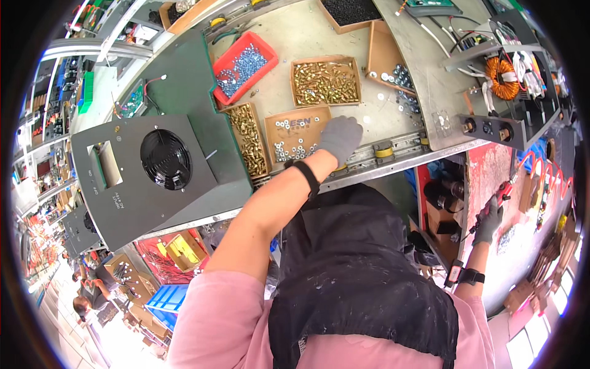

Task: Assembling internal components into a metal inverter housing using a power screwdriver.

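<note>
My left hand [341, 139], in a grey glove, is at the right edge of a shallow cardboard tray [298, 117] of loose nuts. Its fingers look curled together, and anything in them is hidden. Out to the right, my gloved right hand [488, 222] grips a red power screwdriver [504, 192] with a red coiled line behind it. A box of brass-coloured screws [326, 83] lies beyond my left hand. More brass-coloured screws fill a narrow box [247, 136] to the left, and a red bin [243, 66] holds bluish-silver fasteners.
A dark metal panel with a round fan [166, 158] lies at left. An open chassis with an orange-wound coil [503, 79] stands at right. A rail with yellow rollers [383, 151] runs along the bench's near edge. A blue crate [167, 301] is lower left.
</note>
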A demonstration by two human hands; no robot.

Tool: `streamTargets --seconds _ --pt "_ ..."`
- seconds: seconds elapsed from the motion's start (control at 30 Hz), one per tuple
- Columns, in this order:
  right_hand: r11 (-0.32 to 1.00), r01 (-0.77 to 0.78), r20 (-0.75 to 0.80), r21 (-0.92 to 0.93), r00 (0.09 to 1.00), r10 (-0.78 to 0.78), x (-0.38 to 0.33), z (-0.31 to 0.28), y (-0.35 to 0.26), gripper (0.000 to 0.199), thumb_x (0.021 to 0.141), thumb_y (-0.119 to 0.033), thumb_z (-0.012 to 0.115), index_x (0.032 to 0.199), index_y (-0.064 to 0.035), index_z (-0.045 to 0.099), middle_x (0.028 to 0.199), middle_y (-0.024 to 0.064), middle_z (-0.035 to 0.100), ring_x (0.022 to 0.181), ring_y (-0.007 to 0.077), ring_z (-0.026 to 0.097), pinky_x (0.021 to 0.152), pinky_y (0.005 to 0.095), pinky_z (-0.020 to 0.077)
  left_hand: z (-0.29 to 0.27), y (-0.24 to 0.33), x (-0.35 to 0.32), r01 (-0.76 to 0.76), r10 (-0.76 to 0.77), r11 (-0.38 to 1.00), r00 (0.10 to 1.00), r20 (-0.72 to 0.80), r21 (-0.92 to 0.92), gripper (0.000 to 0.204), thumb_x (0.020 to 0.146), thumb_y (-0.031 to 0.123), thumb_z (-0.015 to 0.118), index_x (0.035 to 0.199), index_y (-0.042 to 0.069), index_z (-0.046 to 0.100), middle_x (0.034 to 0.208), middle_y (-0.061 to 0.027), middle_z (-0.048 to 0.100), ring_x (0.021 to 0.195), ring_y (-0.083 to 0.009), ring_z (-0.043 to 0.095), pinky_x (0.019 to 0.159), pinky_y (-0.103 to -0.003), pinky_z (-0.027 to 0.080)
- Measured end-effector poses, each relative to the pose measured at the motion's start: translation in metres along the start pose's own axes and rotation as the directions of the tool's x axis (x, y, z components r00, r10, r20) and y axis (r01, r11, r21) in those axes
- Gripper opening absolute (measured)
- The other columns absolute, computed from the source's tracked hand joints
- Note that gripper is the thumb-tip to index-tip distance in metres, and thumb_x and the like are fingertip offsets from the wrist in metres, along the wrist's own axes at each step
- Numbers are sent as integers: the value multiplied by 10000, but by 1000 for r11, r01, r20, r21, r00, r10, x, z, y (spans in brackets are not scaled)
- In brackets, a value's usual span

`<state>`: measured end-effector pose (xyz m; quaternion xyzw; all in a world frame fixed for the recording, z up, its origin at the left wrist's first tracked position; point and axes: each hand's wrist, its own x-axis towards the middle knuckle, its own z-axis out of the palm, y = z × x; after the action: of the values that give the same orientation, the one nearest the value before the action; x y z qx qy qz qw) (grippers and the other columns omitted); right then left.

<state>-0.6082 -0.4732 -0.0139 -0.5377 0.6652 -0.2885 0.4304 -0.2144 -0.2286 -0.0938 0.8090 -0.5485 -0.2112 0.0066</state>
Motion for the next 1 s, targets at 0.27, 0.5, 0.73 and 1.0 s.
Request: streamTargets --seconds 0.27,0.5,0.73,1.0 --pt "1000 3 85 -9 996 -3 -58 6 -33 213 863 -267 614 962 -99 527 677 -50 453 499 23 375 413 174 265 32 31 20 200 -262 926 951 165 321 178 799 142 551 855 125 720 840 -66 691 776 -222 673 579 -354 487" --pt "989 110 20 97 993 -112 -88 -17 -56 242 879 -210 582 1064 -69 515 690 -43 458 524 21 397 436 155 307 29 15 29 215 -273 943 937 217 255 163 788 108 565 852 105 715 855 -81 691 810 -235 677 639 -344 524" --pt "919 314 -104 237 949 -297 -109 -32 -99 325 899 -280 573 1090 -29 495 745 24 544 547 67 493 439 151 342 -11 10 10 173 -172 985 982 84 -3 200 813 71 532 938 91 687 875 -116 676 824 -248 666 670 -322 519" --pt "703 415 231 577 743 -629 -148 46 -184 644 798 -353 657 1277 -4 405 1031 79 521 822 161 497 732 297 432 -28 -64 -179 250 -517 755 796 -316 -606 160 772 108 560 904 79 644 913 -139 615 882 -318 594 759 -393 485"
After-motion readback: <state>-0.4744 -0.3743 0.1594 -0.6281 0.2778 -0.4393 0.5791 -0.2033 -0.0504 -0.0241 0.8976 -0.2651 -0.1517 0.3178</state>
